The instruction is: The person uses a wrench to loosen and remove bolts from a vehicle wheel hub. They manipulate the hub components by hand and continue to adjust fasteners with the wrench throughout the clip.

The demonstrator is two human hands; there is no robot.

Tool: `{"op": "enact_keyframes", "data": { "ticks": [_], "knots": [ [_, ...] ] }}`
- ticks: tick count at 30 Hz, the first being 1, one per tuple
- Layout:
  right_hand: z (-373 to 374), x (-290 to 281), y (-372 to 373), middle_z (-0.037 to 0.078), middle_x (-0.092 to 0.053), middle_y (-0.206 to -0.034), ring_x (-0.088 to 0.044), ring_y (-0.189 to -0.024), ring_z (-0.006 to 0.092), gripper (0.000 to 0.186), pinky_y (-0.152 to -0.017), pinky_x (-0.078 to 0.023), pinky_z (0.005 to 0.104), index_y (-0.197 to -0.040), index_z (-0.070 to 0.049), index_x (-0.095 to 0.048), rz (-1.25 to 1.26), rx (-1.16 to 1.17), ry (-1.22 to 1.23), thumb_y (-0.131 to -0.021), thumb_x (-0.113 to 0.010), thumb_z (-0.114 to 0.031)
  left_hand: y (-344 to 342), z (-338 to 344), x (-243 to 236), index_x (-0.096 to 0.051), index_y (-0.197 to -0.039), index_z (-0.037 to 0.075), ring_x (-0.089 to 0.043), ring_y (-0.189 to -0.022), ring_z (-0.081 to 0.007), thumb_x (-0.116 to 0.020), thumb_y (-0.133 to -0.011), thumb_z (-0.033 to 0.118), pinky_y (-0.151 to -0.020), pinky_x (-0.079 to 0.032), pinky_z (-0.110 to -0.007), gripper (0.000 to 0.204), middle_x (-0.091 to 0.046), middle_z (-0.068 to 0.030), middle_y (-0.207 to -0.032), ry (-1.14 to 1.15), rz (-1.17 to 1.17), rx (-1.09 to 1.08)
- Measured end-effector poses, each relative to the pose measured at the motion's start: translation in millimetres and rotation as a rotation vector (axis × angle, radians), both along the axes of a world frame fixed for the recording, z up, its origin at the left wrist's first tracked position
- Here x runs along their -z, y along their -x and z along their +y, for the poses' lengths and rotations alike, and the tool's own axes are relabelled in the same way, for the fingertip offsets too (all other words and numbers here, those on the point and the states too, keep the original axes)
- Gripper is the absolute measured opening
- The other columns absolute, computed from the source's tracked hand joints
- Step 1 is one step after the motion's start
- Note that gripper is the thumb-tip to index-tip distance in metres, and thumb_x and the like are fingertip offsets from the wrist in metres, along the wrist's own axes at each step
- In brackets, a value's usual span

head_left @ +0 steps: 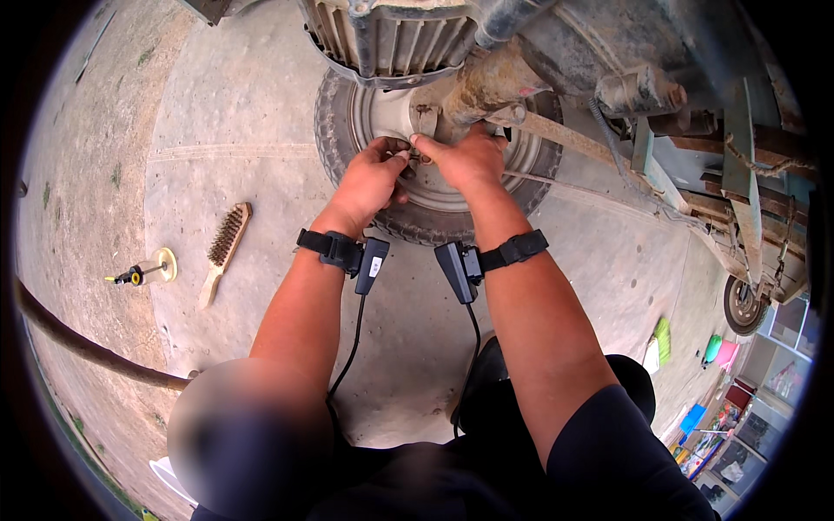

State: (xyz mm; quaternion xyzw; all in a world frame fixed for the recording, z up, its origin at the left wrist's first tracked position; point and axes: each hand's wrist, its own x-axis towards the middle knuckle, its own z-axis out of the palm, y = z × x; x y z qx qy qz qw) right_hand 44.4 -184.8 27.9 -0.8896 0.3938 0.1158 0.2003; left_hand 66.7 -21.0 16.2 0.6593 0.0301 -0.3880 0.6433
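Both my hands meet at the hub of a wheel with a knobbly black tyre [333, 139] and a dusty grey rim. My left hand [372, 178] is closed, its thumb and fingers pinched around a small metal part near the hub. From the other side my right hand [465, 161] reaches in with its thumb stretched to the same spot and its other fingers curled, partly hidden. The small part sits between the two hands; its exact kind is too covered to tell. A thin metal rod [569, 187] runs from the wheel toward the right.
A finned engine casing [391, 43] and a rusty, dirt-covered tube [491, 82] overhang the wheel. Frame bars [738, 182] fill the right side. On the concrete at left lie a wooden-handled wire brush [228, 247] and a tool with a yellow disc [165, 265].
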Motion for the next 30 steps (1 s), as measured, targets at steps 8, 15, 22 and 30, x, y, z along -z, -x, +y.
{"op": "enact_keyframes", "data": {
  "ticks": [8,15,22,30],
  "knots": [
    [-2,4,1,0.029,-0.053,-0.128,-0.055,-0.121,0.0353,0.112,-0.097,-0.051,0.0387,-0.136,0.006,-0.048,-0.022,-0.006,0.011,-0.062,-0.081,-0.072,1,-4,-7,-0.057,-0.128,0.001,-0.057,-0.055,-0.0109,-0.055,-0.105,0.029,-0.047,-0.036,-0.024,0.037,-0.063,-0.004,-0.089,0.0,0.039,-0.045],
    [1,-1,0,0.029,-0.054,-0.128,-0.054,-0.122,0.0354,0.11,-0.097,-0.05,0.0392,-0.135,0.005,-0.049,-0.016,0.004,-0.005,-0.063,-0.081,-0.071,0,-6,-4,-0.058,-0.122,0.0,-0.058,-0.056,-0.0105,-0.057,-0.105,0.03,-0.046,-0.036,-0.024,0.035,-0.061,-0.0021,-0.084,-0.108,-0.037,-0.003],
    [3,-6,0,0.029,-0.054,-0.128,-0.054,-0.121,0.0351,0.109,-0.097,-0.051,0.0391,-0.135,0.006,-0.05,0.003,0.022,-0.021,-0.063,-0.081,-0.071,0,-6,-3,-0.06,-0.119,0.0,-0.059,-0.057,-0.0102,-0.059,-0.104,0.032,-0.047,-0.037,-0.025,0.036,-0.06,-0.0007,-0.081,-0.141,-0.069,0.007],
    [-1,1,0,0.031,-0.052,-0.13,-0.053,-0.123,0.0371,0.113,-0.098,-0.05,0.0396,-0.136,0.008,-0.049,-0.014,0.005,-0.014,-0.062,-0.08,-0.072,-1,-4,-1,-0.061,-0.119,0.001,-0.059,-0.057,-0.0102,-0.058,-0.104,0.034,-0.049,-0.038,-0.024,0.036,-0.063,-0.0017,-0.082,-0.125,-0.082,0.029]
  ]
}}
